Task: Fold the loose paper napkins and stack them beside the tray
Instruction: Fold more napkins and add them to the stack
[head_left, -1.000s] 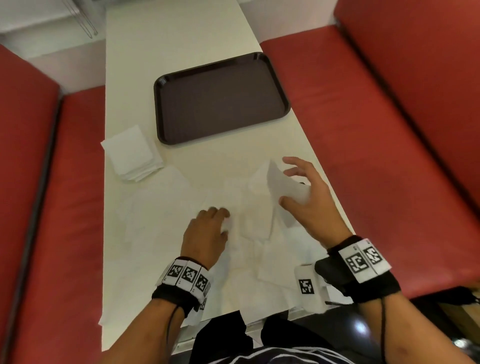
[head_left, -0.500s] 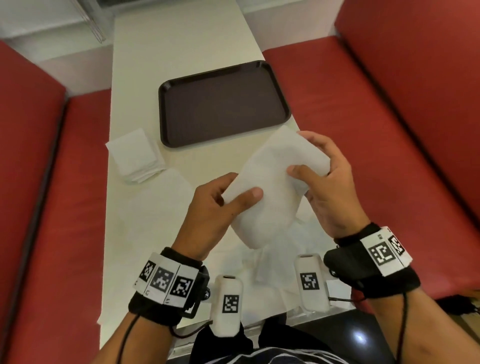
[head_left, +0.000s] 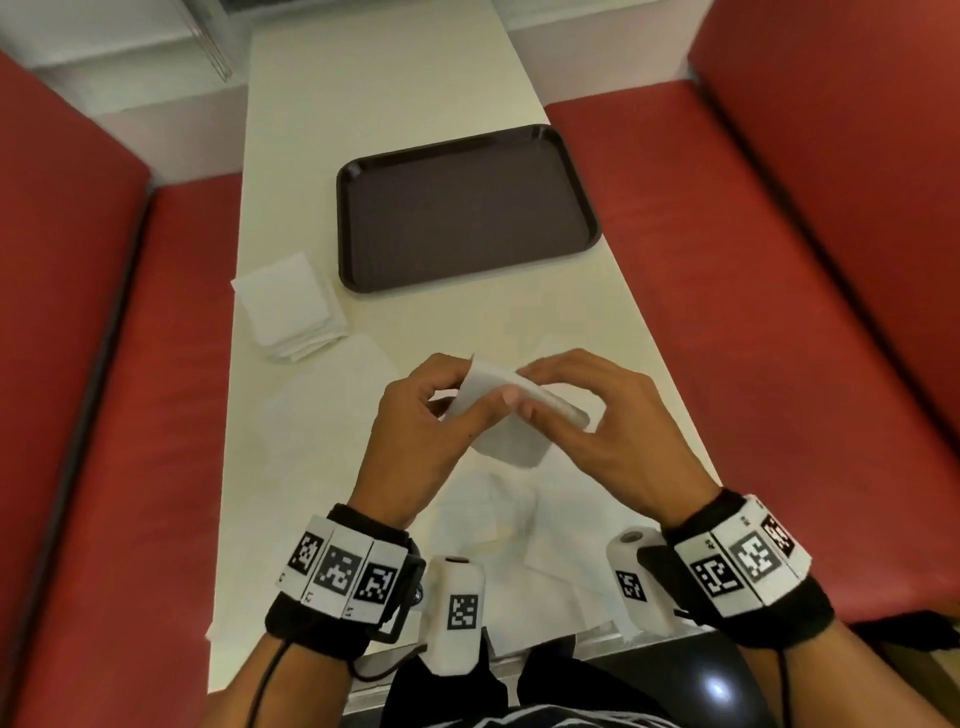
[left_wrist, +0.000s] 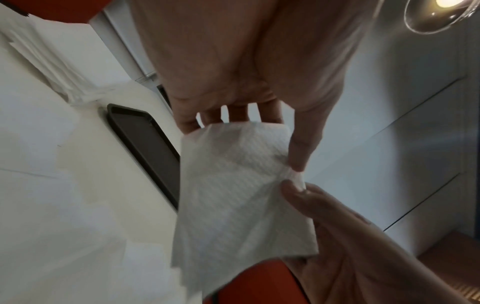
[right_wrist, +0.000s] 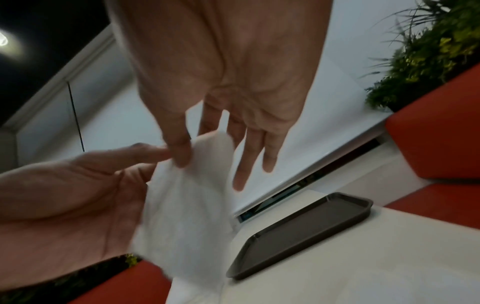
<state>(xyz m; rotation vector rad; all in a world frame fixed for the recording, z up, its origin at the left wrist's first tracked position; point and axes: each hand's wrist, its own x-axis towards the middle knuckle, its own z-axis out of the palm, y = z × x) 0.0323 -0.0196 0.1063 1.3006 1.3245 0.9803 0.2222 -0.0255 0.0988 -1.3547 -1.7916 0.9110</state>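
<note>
A white paper napkin (head_left: 511, 415) is held in the air above the table, folded over, between both hands. My left hand (head_left: 483, 382) pinches its left edge with thumb and curled fingers. My right hand (head_left: 527, 392) pinches the right edge, thumb under, index finger on top. In the left wrist view the napkin (left_wrist: 239, 195) hangs from my left hand (left_wrist: 241, 144). In the right wrist view, my right hand (right_wrist: 197, 148) pinches the napkin (right_wrist: 187, 205). A stack of folded napkins (head_left: 288, 306) lies left of the dark brown tray (head_left: 467, 208).
Several loose unfolded napkins (head_left: 498, 525) lie on the cream table (head_left: 374, 88) beneath my hands and toward its near edge. Red bench seats (head_left: 727, 312) run along both sides. The tray (right_wrist: 298, 222) holds nothing.
The hands lifted a loose napkin off the table, spread it in the air, then brought its edges together. It is now folded over between hands that sit closer together.
</note>
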